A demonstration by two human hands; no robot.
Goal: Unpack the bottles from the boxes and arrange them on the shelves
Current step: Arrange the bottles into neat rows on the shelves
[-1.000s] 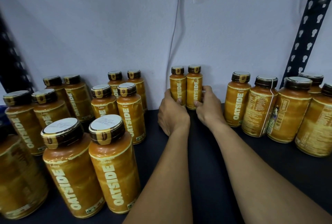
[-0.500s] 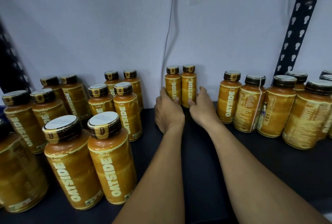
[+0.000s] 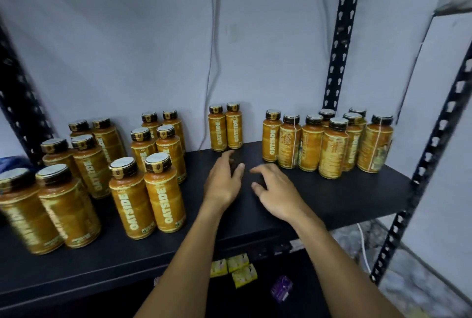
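Two orange Oatside bottles (image 3: 226, 127) with dark caps stand side by side against the back wall on the black shelf (image 3: 344, 197). My left hand (image 3: 223, 182) and my right hand (image 3: 277, 190) hover over the shelf a little in front of that pair, fingers spread, holding nothing and touching no bottle. Several more of the same bottles stand in pairs on the left (image 3: 145, 195) and in a cluster on the right (image 3: 332, 144).
Black perforated uprights (image 3: 339, 36) frame the shelf at the back and right. A thin cable (image 3: 210, 49) hangs down the pale wall behind the bottles. Below the shelf's front edge lie yellow packets (image 3: 233, 268) and a purple one (image 3: 281, 289).
Both hands have let go of the two bottles at the back wall and drawn back toward me, opening. The view has pulled back and now shows the shelf's front edge.
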